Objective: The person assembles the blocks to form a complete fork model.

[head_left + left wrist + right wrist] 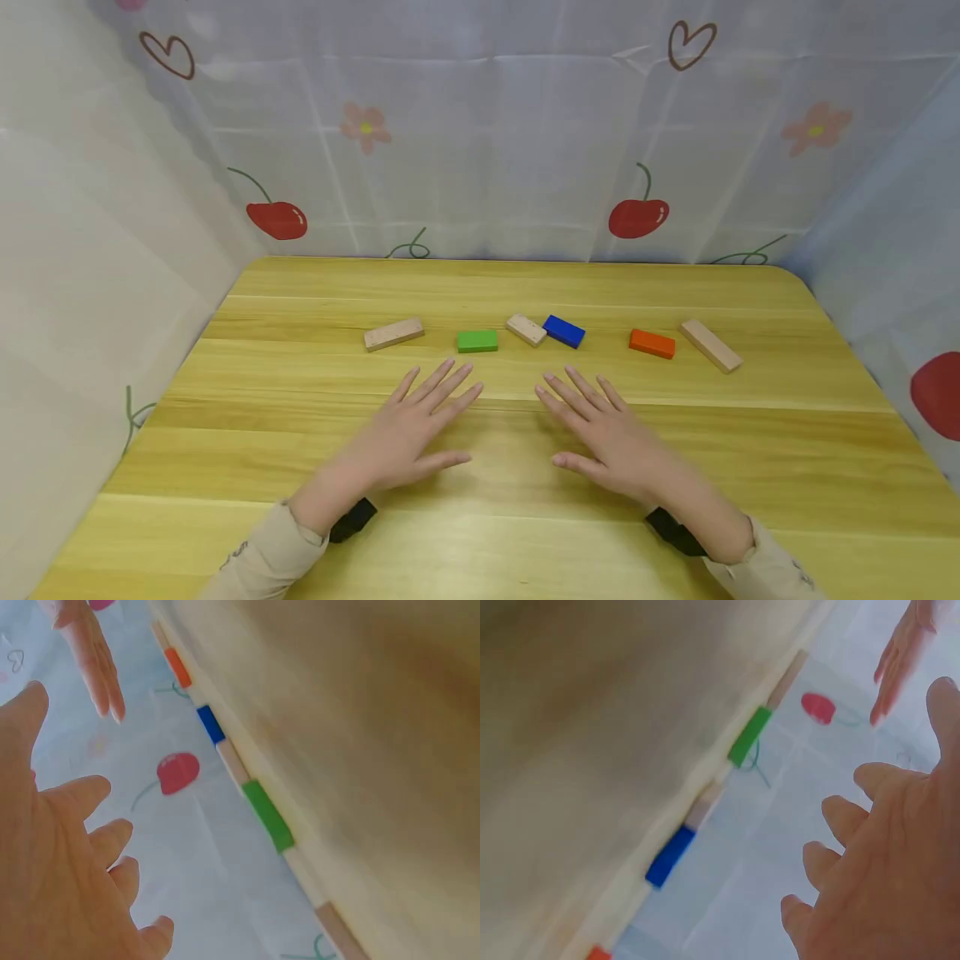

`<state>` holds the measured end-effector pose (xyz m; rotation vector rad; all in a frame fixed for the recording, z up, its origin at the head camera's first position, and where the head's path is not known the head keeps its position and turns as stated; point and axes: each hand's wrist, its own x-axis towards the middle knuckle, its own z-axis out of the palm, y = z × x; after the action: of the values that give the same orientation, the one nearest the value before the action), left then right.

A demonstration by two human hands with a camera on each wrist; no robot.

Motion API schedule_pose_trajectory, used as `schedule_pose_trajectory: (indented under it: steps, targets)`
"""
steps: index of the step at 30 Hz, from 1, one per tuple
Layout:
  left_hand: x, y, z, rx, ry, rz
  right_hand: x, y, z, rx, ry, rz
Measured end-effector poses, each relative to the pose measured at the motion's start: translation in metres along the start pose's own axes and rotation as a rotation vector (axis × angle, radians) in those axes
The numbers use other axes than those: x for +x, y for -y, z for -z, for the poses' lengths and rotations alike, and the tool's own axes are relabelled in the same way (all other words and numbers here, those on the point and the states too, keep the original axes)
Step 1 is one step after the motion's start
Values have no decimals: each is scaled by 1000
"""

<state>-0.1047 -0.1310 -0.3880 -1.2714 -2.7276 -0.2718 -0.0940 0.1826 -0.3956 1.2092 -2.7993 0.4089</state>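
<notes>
Both hands hover palm down over the near half of the table, fingers spread and holding nothing. The left hand [408,429] has its fingertips just short of a green block [477,341]. To that block's left lies a plain wooden block [393,334]. My right hand [611,433] is nearest a blue block [564,331], whose left end meets a short wooden block [527,330]. Further right are an orange block [652,343] and a longer wooden block [711,346], set at a slant. In the left wrist view the green block [268,815] stands out along the row.
The blocks lie in a loose row across the far half of the wooden table [487,542]. Behind the table's back edge hangs a pale curtain [487,150] printed with cherries, flowers and hearts. More curtain closes off both sides. Dark bands [352,520] sit at the wrists.
</notes>
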Motion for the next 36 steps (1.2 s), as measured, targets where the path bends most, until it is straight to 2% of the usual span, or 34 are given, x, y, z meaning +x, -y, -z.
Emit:
schedule_pose_trajectory:
  steps: [7,10,15,19,24,29,36]
  targets:
    - [1,28,16,-9,-26,34,-14,-27,27,5,-28,-87]
    - [-1,45,21,-44,-45,84,-25,-43,40,41,-53,-150]
    - [-5,72,22,-161,-61,212,-43,-73,56,254,-119,-238]
    - [-6,91,19,-236,-69,291,-54,-93,62,419,-180,-277]
    - [-9,112,9,-283,-85,325,-65,-113,61,509,-218,-337]
    - [-17,132,0,-391,-80,346,-72,-129,58,512,-222,-431]
    - [-24,144,-6,-554,-67,388,-80,-151,56,380,-303,-545]
